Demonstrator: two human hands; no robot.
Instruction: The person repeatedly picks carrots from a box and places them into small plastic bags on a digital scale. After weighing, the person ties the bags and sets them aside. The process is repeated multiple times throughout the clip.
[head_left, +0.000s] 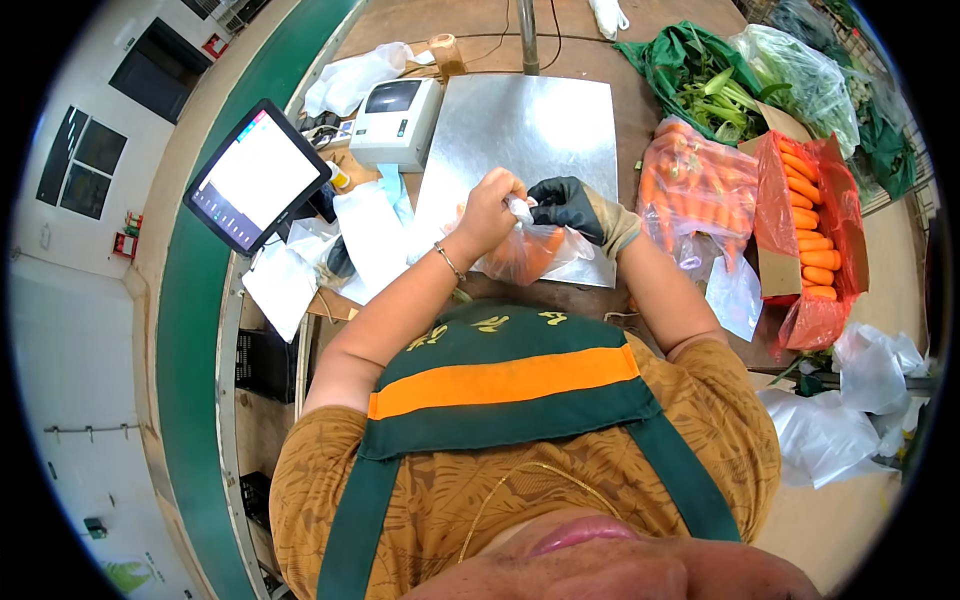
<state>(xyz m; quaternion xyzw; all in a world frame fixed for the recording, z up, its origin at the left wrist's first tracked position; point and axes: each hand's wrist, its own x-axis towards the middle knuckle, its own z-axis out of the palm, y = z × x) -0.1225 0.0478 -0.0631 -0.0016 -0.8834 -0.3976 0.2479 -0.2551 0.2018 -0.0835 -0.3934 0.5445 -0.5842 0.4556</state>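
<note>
A clear plastic bag (525,258) with orange carrots in it rests at the near edge of a metal scale plate (520,130). My left hand (490,208), bare and with a bracelet at the wrist, is closed on the gathered, twisted neck of the bag. My right hand (585,212) wears a black and tan glove. Its fingers pinch the bag's neck from the other side, close against the left hand. The fingertips of both hands partly cover the neck, so I cannot tell whether it is knotted.
A label printer (397,125) and a tilted touchscreen (260,178) stand left of the scale. On the right are a large bag of carrots (690,185), an open carton of carrots (775,230) and leafy greens (725,95). Behind the plate rises a metal pole (528,40).
</note>
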